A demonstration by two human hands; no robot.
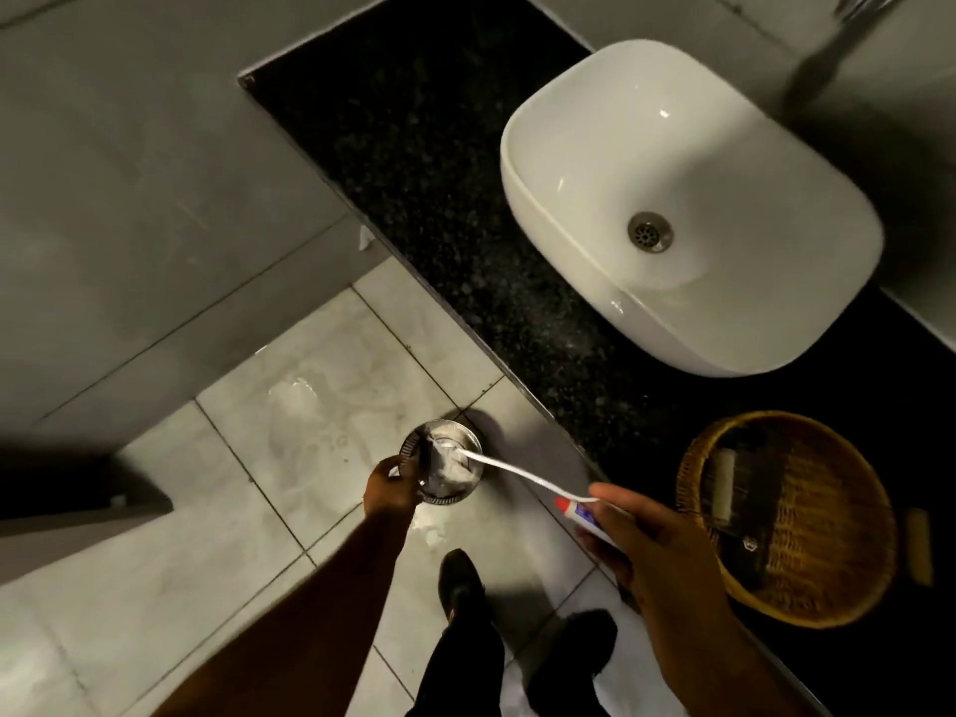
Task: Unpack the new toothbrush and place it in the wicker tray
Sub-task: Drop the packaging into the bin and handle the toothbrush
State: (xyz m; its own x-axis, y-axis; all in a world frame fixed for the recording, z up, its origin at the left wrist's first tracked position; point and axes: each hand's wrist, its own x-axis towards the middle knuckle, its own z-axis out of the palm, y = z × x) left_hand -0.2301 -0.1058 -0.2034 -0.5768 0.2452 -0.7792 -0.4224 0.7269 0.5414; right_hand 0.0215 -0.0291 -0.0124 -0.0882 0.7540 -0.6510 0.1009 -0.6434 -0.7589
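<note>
Right hand (646, 540) around toothbrush (522, 476)

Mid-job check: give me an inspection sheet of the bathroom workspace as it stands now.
Surface: dark speckled counter, white basin on it.
Job's things: toothbrush held over a small metal bin on the floor; wicker tray on the counter.
Clutter: dark items and a pale roll in the tray; the bin holds whitish waste.
Grippers: left hand at the bin's rim; right hand grips the toothbrush handle.
Cables: nothing seen.
Surroundings: pale floor tiles, grey wall, the person's shoes below.
</note>
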